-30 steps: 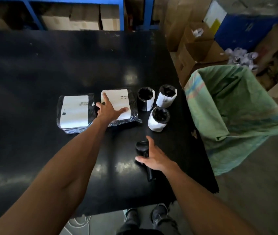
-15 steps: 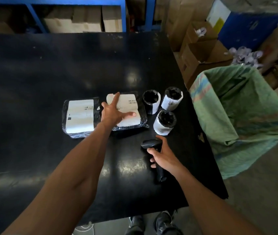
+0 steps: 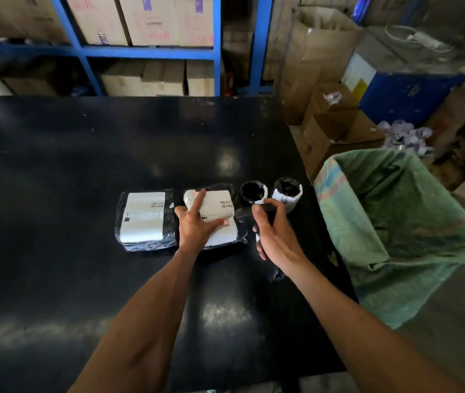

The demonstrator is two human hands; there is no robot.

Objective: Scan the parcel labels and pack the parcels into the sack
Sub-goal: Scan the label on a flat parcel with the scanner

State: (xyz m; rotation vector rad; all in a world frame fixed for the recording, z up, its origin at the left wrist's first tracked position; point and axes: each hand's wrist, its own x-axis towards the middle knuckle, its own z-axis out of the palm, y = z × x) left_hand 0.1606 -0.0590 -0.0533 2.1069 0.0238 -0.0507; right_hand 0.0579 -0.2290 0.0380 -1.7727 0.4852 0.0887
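Right hand (image 3: 275, 235) grips scanner (image 3: 246, 214), head pointing left at the parcel (image 3: 217, 214) under the flat left hand (image 3: 197, 226); handle runs toward the wrist.

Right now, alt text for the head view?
The right hand holds a black barcode scanner beside a flat labelled parcel, which the left hand presses on a black table. Another flat parcel lies left; two cylindrical parcels and an open green sack are right.
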